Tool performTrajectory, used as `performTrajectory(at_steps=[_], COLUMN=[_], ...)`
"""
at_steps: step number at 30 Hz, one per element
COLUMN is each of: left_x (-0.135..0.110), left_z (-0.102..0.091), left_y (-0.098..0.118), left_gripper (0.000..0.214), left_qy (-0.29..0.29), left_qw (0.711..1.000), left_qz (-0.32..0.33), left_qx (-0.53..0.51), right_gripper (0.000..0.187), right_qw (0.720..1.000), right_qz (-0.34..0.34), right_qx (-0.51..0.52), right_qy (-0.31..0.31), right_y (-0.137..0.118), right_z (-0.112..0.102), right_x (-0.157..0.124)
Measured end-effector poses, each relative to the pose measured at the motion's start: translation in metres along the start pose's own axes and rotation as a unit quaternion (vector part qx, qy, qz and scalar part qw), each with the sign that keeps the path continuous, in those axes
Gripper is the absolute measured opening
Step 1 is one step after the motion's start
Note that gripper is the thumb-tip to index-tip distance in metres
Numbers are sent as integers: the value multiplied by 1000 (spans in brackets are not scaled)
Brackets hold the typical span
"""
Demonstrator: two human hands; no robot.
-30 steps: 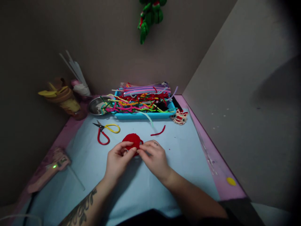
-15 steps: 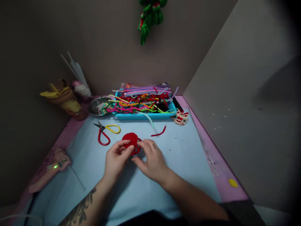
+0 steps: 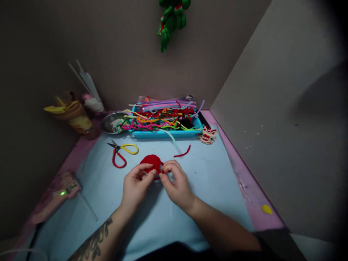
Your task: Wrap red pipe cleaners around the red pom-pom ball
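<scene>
A round red coiled pipe-cleaner piece (image 3: 151, 162) is held just above the light blue mat (image 3: 212, 174). My left hand (image 3: 135, 186) pinches its near left edge between thumb and fingers. My right hand (image 3: 175, 183) pinches its right edge, where a loose red loop sticks out. The two hands almost touch under the piece. A short loose red pipe-cleaner bit (image 3: 182, 152) lies on the mat a little beyond my right hand.
Red-and-yellow scissors (image 3: 121, 152) lie left of the piece. A blue tray (image 3: 165, 132) of many-coloured pipe cleaners stands at the back, with a metal dish (image 3: 110, 123) and a small lion-head figure (image 3: 206, 135) beside it. A pink glue gun (image 3: 56, 195) lies at the left edge.
My right hand has shifted its fingers along the right edge of the red piece, curling from a flatter hold into a fingertip pinch. My left hand has kept its grip.
</scene>
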State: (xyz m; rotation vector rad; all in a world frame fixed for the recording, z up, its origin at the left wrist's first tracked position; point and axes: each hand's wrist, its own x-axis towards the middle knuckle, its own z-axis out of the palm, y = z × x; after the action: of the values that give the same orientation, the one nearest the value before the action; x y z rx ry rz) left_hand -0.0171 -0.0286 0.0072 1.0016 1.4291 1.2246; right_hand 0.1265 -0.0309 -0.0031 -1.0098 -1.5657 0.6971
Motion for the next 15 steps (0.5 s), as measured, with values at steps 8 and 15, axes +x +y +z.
performTrajectory(at_steps=[8,15], left_x=[-5,-1], left_z=[1,-1], left_y=[-3,-1], left_gripper=[27,30], left_qy=[-15,5], left_qw=[1000,1000], left_qz=[-2,-7], left_qx=[20,-4], right_gripper=[13,8], right_qw=[925,979], right_qz=[232,167], right_qx=[298,119], right_qy=[27,21], right_y=[12,11], right_z=[3,-4], right_x=[11,12])
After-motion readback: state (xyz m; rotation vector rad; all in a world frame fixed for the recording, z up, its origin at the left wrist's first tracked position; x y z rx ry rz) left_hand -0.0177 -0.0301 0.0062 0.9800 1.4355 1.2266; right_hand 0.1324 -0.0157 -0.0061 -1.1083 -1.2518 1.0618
